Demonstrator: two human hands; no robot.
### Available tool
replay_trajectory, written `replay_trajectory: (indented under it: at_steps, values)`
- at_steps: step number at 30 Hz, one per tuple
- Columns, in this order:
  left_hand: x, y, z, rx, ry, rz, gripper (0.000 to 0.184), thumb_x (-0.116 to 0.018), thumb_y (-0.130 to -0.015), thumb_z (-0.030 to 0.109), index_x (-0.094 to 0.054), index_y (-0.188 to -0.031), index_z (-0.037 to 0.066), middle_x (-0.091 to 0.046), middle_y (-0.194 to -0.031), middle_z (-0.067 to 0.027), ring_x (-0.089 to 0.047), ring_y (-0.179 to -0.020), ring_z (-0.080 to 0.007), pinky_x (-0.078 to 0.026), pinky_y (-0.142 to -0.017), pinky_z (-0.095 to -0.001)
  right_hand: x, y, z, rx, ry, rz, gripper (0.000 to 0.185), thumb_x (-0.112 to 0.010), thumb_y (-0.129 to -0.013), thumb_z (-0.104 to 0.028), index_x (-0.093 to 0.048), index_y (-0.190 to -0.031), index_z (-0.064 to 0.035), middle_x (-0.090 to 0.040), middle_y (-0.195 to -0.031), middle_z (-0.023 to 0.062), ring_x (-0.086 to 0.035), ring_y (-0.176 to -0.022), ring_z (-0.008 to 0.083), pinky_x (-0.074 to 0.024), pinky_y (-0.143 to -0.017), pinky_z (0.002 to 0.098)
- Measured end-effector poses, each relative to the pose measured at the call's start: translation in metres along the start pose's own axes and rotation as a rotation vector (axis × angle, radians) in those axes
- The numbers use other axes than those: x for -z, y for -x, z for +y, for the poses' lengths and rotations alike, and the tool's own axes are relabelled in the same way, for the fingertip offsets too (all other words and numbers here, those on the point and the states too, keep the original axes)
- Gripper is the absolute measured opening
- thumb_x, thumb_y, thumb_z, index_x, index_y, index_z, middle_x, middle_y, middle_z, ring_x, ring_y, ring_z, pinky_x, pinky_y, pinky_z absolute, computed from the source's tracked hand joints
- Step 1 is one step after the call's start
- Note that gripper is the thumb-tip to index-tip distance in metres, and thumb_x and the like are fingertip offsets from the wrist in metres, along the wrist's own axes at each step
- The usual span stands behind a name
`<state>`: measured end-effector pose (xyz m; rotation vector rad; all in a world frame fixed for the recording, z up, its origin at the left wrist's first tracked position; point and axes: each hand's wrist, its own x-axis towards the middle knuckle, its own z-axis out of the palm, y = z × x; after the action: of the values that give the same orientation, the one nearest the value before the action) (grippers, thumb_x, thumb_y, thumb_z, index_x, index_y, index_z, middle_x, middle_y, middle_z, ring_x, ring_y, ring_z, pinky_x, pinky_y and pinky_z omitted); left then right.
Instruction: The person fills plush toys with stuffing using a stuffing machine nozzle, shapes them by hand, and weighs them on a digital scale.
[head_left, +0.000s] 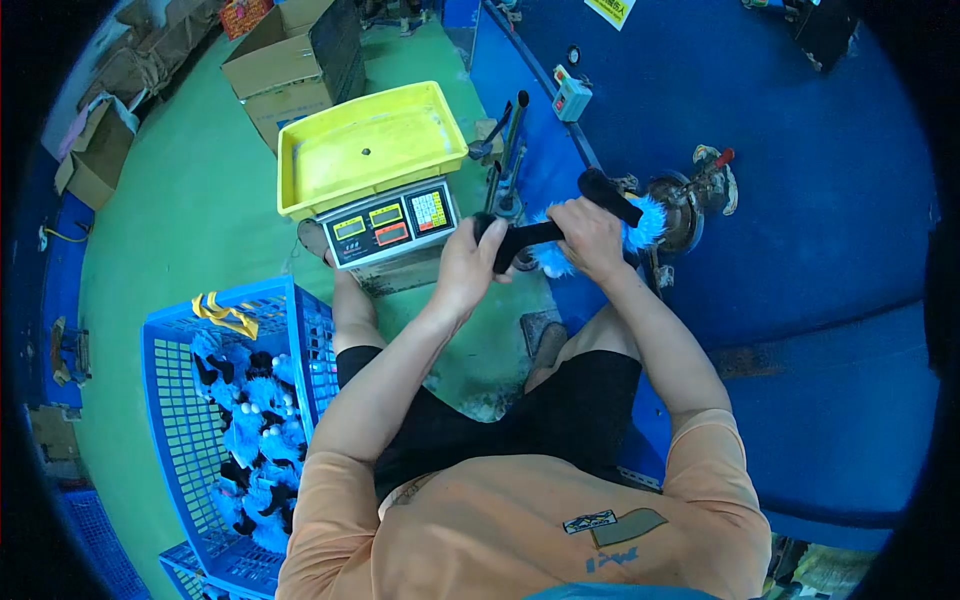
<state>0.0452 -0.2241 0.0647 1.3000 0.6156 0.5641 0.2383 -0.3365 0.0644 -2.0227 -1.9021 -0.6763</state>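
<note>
In front of the blue machine, both hands hold a blue furry plush toy [645, 222] with long black limbs. My left hand [468, 265] is closed around the end of one black limb [518, 243], its thumb on top. The limb stretches across to my right hand [592, 238], which is closed over the toy's body near another black part [604, 192]. Blue fur shows on both sides of the right hand. Just beyond the toy is a round metal fitting [678, 213] on the machine, partly hidden by the fur.
A digital scale [385, 222] bears a yellow tray [372, 190] ahead to the left. At my left stands a blue plastic basket [170, 400] with several blue and black plush toys. An open cardboard box [285, 75] stands behind the scale. The large blue machine [800, 260] fills the right side.
</note>
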Motion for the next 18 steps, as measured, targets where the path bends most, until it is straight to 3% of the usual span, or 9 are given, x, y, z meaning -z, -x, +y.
replay_trajectory:
  at_steps: [10,18]
  values:
    - [0.021,0.011,-0.007,0.157,0.173,0.065,0.020,-0.059,-0.101,0.017,-0.056,-0.109,0.000,-0.060,-0.079,-0.0071,-0.048,-0.047,-0.0088,-0.039,-0.041,-0.0211,0.012,-0.011,0.004,0.139,-0.077,-0.118,0.032,-0.076,-0.078,-0.034,-0.055,-0.090,-0.0129,-0.057,-0.081,0.0033,-0.061,-0.079,0.0244,-0.0499,-0.072,0.0354]
    - [0.060,0.032,-0.013,0.203,0.448,0.171,0.021,-0.060,-0.100,0.016,-0.057,-0.114,0.001,-0.060,-0.086,-0.0057,-0.042,-0.045,-0.0066,-0.032,-0.037,-0.0191,0.006,-0.036,-0.030,0.212,-0.089,-0.188,0.034,-0.071,-0.084,-0.042,-0.054,-0.087,-0.0126,-0.061,-0.078,0.0041,-0.064,-0.075,0.0252,-0.0504,-0.069,0.0368]
